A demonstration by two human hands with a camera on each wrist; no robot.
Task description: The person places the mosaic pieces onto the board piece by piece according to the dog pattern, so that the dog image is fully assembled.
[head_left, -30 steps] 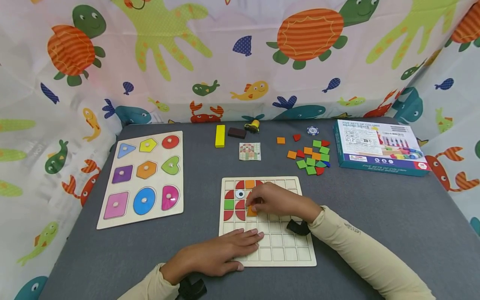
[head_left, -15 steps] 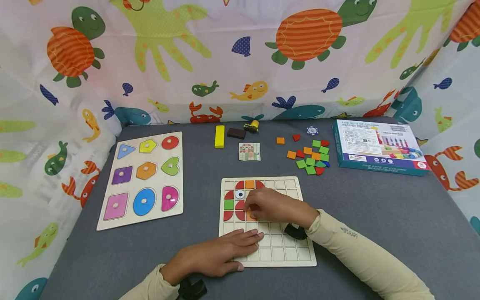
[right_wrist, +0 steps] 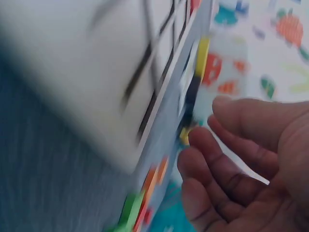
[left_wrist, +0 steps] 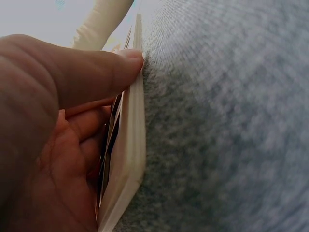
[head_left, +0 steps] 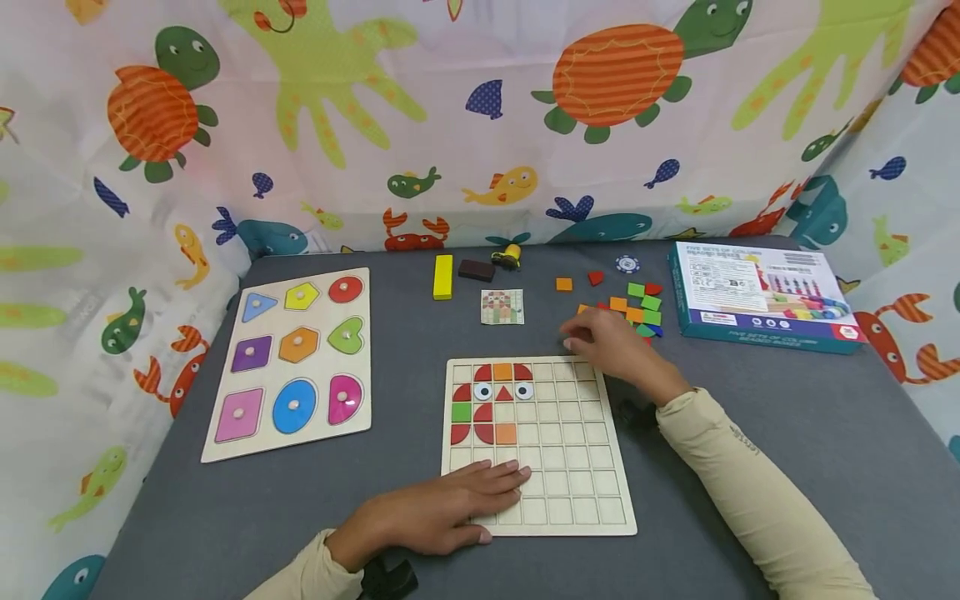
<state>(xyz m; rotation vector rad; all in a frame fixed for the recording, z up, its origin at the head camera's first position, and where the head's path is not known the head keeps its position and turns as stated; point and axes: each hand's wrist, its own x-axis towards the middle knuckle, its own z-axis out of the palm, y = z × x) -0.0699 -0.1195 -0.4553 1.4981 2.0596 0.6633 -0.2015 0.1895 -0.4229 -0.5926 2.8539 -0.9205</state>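
My left hand (head_left: 442,508) lies flat with straight fingers on the lower left of a wooden grid board (head_left: 577,483). In the left wrist view its thumb (left_wrist: 128,67) touches the board's edge (left_wrist: 137,121). Red quarter-round tiles, a green square (head_left: 461,412), an orange square (head_left: 506,433), a red triangle (head_left: 504,392) and two eye tiles (head_left: 523,390) fill cells at the board's upper left. My right hand (head_left: 618,350) hovers beyond the board's far right corner, beside loose coloured tiles (head_left: 651,317). Its fingers are loosely bent with nothing between them in the right wrist view.
A small pattern card (head_left: 502,307) lies behind the board, near a yellow block (head_left: 442,277), a dark block (head_left: 476,270) and a toy bee (head_left: 508,255). A shape puzzle (head_left: 315,425) is at left, a box (head_left: 765,296) at right. A poker chip (head_left: 627,264) lies behind the tiles.
My right hand has let go of the orange square, which now lies in a board cell, and has moved up and right to the loose tiles. The left hand has stayed put.
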